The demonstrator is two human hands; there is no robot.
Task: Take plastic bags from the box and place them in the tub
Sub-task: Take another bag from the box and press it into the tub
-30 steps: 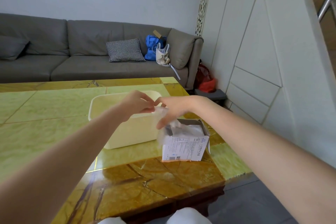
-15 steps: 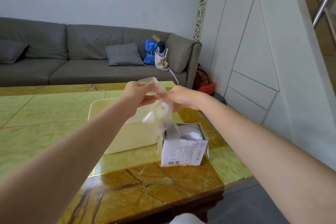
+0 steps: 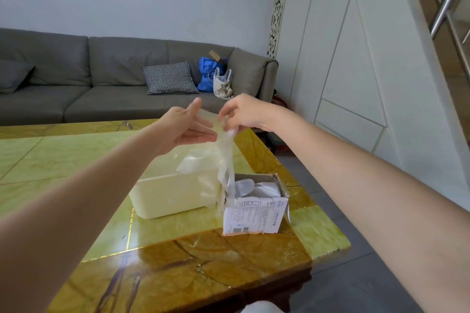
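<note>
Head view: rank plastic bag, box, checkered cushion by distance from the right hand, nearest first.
1. plastic bag: pinched in the right hand, hanging down from its grip.
2. box: on the table below the hand, beside the tub, with the bag's lower end at its open top.
3. checkered cushion: on the sofa behind the table, to the left.

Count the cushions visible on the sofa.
2: a checkered cushion right of centre on the sofa, and a plain grey cushion at the frame's left edge. Bags may hide others.
</note>
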